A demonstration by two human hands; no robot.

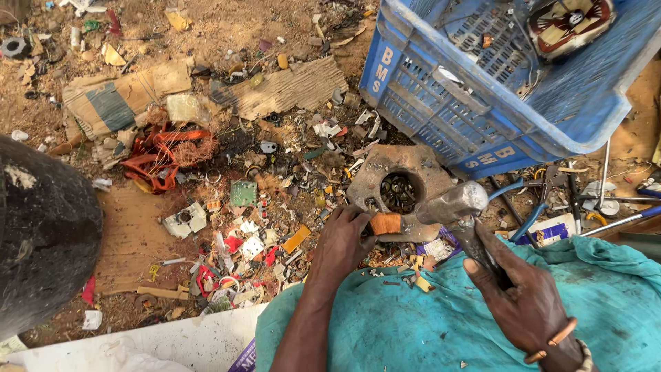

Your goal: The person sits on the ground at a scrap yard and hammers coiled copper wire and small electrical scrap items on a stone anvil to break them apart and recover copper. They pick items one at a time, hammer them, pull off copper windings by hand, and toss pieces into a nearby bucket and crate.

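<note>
My left hand [342, 242] pinches a small orange block-shaped part [385, 223] against the near edge of a rusty metal block [375, 178] that has a round hole filled with dark rings. My right hand [525, 297] grips the handle of a steel hammer [454, 202]. The hammer's head hangs just right of the orange part, above the block's near right corner. A teal cloth [413, 324] covers my lap under both hands.
A blue plastic crate [441, 103] stands tilted at the upper right with a round part inside. Scrap bits, circuit pieces, cardboard and orange wire litter the dirt. Pliers and screwdrivers [571, 200] lie to the right. A dark rounded object [41, 227] sits at the left.
</note>
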